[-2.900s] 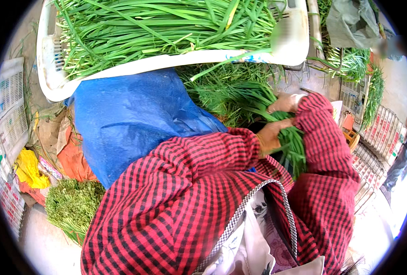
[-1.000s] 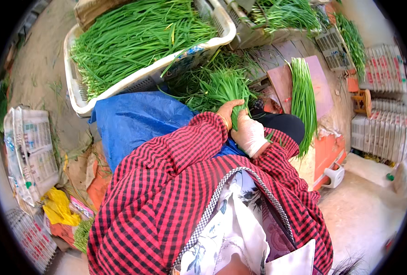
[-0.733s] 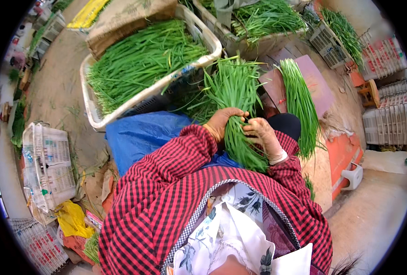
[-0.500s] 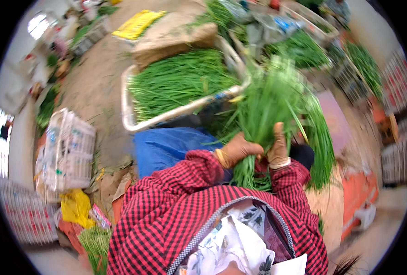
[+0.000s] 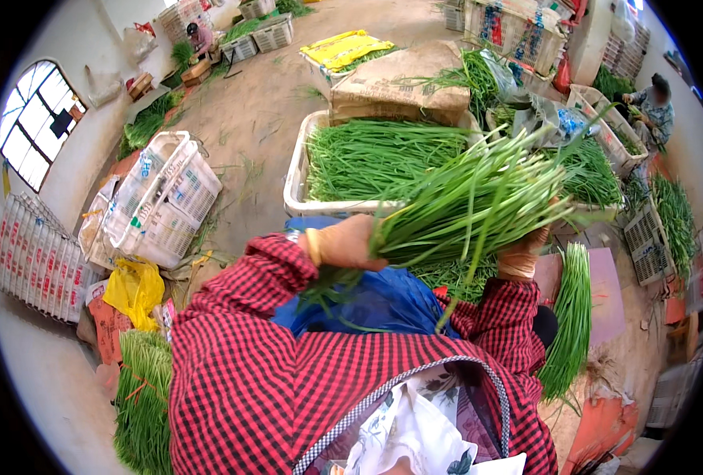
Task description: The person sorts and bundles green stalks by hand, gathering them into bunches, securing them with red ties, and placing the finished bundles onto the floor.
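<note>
So, the left hand [image 5: 350, 241] grips the bunch [image 5: 454, 212] near the crate [image 5: 343, 207]'s front edge; the right hand [image 5: 519, 257], closure hidden, should level the stems [image 5: 537, 186].

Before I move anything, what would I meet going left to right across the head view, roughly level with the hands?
Stacked white crates, yellow plastic bag, left hand, held bunch of greens, unheld bundle of greens, grey crate.

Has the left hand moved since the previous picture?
Yes, leftward against the white crate ahead: the left hand appeared below the crate's near right corner; now it's below the crate's left half.
</note>
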A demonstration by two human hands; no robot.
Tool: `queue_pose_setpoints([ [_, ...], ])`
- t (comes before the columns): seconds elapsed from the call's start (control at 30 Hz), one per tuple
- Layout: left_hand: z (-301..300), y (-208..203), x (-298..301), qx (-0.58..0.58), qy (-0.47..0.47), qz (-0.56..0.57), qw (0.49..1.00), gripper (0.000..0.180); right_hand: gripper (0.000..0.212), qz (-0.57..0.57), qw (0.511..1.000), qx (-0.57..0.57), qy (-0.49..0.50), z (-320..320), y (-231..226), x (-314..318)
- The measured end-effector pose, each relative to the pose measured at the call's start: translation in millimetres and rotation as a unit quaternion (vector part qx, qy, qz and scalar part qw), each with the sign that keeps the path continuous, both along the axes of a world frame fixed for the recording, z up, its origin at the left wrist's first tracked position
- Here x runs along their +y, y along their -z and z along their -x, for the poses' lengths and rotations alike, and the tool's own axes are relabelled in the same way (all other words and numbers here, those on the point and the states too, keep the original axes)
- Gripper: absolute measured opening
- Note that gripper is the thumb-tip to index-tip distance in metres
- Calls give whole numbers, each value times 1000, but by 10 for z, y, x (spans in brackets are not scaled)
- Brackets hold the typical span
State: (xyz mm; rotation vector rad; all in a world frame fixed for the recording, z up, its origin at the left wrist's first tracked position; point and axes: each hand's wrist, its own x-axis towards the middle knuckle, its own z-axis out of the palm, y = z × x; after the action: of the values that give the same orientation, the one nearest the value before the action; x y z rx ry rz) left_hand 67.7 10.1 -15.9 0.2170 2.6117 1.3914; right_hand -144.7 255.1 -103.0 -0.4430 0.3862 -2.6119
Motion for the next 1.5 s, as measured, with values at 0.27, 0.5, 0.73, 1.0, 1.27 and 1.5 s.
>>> queue_pose_setpoints([
  [0.27, -1061, 512, -177, -288, -96, -246, 921, 61, 46, -274, 948, -77, -140, -463, 385, -59],
  [0.5, -1319, 686, 267, -352, -202, -403, 820, 72, 57, -638, 739, 205, 65, -437, 1042, 170],
  [0.73, -1165, 544, 282, -375, -233, -392, 807, 60, 54, -674, 703, 172, 150, 88, 1187, 230],
  [1.0, -1452, 541, 181, -374, -313, -465, 739, 59, 52, -657, 688, -39, 306, 671, 771, 768],
  [1.27, -1225, 494, 185, -299, -266, -431, 809, 60, 82, -709, 550, 442, -1, -118, 156, 660],
  [1.5, -1174, 494, 197, -305, -276, -408, 815, 57, 26, -655, 561, 496, 102, -551, 45, -135],
])
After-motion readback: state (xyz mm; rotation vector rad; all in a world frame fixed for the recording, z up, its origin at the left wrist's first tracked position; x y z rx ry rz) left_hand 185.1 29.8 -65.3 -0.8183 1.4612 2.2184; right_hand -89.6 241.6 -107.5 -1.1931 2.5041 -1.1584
